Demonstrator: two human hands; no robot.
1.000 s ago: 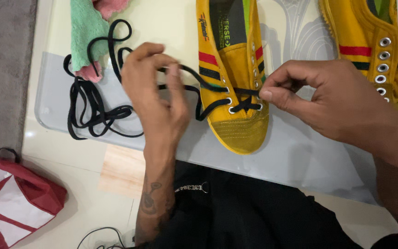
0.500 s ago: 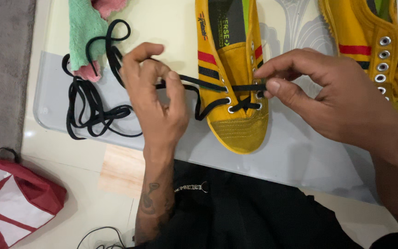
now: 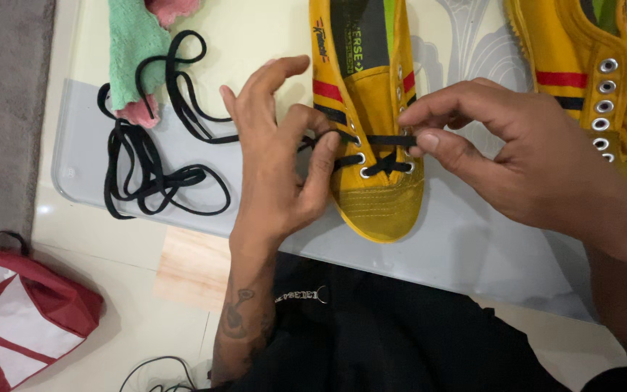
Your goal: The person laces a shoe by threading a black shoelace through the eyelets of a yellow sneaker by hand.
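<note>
A yellow canvas shoe (image 3: 371, 196) lies toe toward me on a pale mat (image 3: 473, 239). A black shoelace (image 3: 161, 174) is threaded through its lowest eyelets and trails off in loops to the left. My left hand (image 3: 277, 160) presses against the shoe's left side, thumb and fingers pinching the lace at the eyelets. My right hand (image 3: 502, 152) pinches the lace at the eyelets on the shoe's right side. A second yellow shoe (image 3: 582, 72) without a lace lies at the upper right, beyond my right hand.
A green and pink cloth (image 3: 136, 51) lies at the top left under part of the lace. A red and white bag (image 3: 16, 312) sits on the floor at the lower left. My black trousers (image 3: 386, 334) fill the bottom centre. A grey rug (image 3: 1, 109) borders the left.
My left hand has moved right, from out on the lace to the shoe's left eyelets. A lace span now runs straight across the shoe. My right hand stays at the right eyelets.
</note>
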